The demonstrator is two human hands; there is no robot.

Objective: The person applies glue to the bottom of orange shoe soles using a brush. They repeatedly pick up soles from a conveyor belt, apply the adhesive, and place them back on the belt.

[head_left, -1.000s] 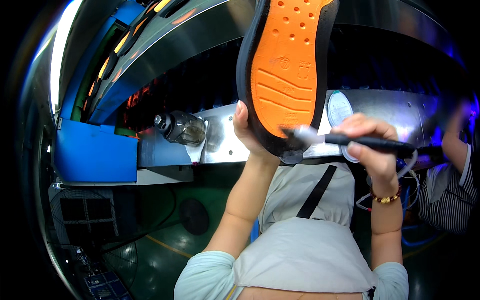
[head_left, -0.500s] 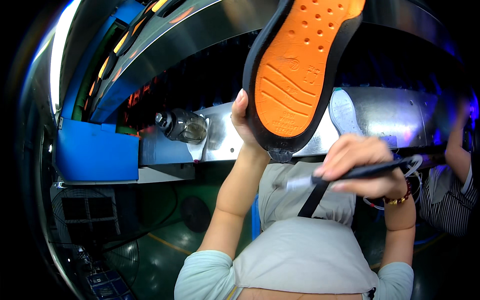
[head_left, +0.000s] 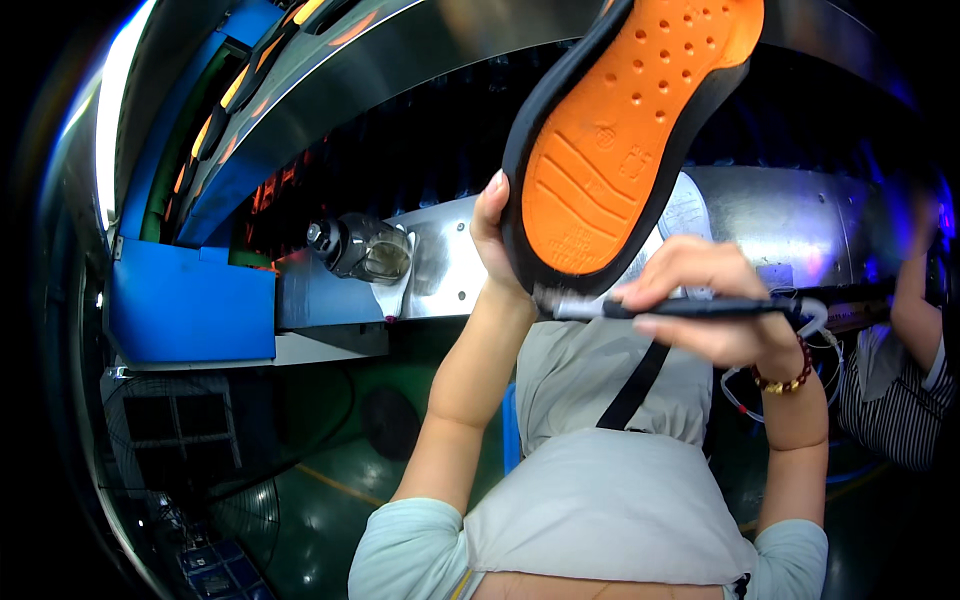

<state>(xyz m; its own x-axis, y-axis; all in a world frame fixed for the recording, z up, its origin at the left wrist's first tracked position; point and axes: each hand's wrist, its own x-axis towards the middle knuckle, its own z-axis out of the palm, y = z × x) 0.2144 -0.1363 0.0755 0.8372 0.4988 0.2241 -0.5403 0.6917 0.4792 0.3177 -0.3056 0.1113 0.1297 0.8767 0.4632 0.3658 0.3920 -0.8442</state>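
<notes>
A shoe sole [head_left: 585, 190], orange inside with a thick black rim, is held up at a tilt over the near edge of the bench. My left hand [head_left: 495, 240] grips it by the left side of its heel, with part of the fingers hidden behind it. In my right hand [head_left: 705, 300] is a black-handled brush [head_left: 577, 308] with a pale tip and a clear tube at its back end. The tip meets the bottom of the heel rim, slightly blurred. My right fingers are closed around the handle.
On the steel bench [head_left: 440, 250] stand a dark-topped clear bottle [head_left: 375, 250] and a white sole-shaped piece [head_left: 688, 208]. A blue machine housing [head_left: 195, 305] is at the left. Another person's arm [head_left: 915, 300] shows at the far right, and a fan [head_left: 170, 430] at lower left.
The brush has moved left and up until its tip reaches the heel rim; before, it hung below it. The sole has shifted a little right and tilted slightly.
</notes>
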